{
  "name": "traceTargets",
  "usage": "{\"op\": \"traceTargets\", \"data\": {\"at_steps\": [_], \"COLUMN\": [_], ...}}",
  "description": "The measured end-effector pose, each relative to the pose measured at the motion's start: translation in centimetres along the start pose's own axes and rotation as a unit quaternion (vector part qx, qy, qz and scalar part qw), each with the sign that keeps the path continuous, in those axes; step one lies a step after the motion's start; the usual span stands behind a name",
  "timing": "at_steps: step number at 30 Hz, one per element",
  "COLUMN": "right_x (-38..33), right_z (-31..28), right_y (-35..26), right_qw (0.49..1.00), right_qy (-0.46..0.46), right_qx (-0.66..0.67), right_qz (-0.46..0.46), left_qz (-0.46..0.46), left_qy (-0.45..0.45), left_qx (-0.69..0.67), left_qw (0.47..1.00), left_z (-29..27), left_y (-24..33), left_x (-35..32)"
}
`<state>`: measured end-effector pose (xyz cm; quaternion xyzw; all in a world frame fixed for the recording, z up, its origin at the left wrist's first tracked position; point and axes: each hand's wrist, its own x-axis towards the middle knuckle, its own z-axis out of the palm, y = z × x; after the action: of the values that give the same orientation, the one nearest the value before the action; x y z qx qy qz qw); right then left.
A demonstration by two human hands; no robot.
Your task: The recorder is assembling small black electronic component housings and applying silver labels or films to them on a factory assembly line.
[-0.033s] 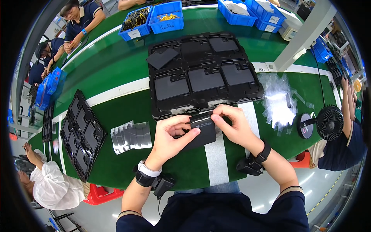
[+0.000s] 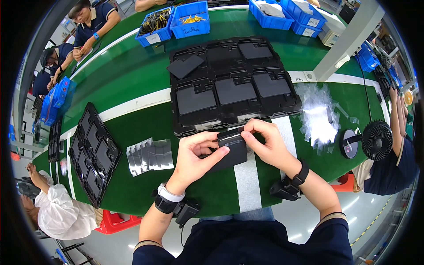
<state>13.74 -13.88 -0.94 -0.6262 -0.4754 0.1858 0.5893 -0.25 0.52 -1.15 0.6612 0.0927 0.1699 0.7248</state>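
Observation:
A flat black rectangular device with a small printed patch is held up in front of me, just off the near edge of the black tray. My left hand grips its left side, thumb pressed on the face and fingers behind. At the upper right corner, my right hand pinches the top edge between thumb and index finger; whether film is there too, I cannot make out. Beyond my hands, the black compartment tray holds several similar dark flat pieces. One loose piece lies askew across its left compartments.
Left of my hands lies a sheet of glossy strips, with another black tray farther left. Crumpled clear film and a small black fan are on the right. Blue bins line the far side; a grey post stands right.

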Motion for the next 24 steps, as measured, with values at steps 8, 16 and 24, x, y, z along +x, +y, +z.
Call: {"op": "traceTargets", "data": {"at_steps": [8, 16, 24], "right_x": [-0.3, -0.4, -0.9], "right_z": [0.9, 0.3, 0.1], "right_y": [-0.6, -0.4, -0.2], "right_qw": [0.965, 0.946, 0.909], "right_qy": [-0.093, -0.105, -0.176], "right_qx": [0.2, 0.243, 0.362], "right_qz": [0.142, 0.185, 0.108], "left_qz": [-0.003, -0.042, -0.124], "left_qy": [0.004, 0.019, 0.029], "left_qx": [-0.022, -0.091, -0.104], "left_qw": [1.0, 0.995, 0.986], "left_z": [0.0, -0.7, -0.6], "left_y": [-0.2, 0.1, 1.3], "left_x": [0.2, 0.3, 0.9]}}
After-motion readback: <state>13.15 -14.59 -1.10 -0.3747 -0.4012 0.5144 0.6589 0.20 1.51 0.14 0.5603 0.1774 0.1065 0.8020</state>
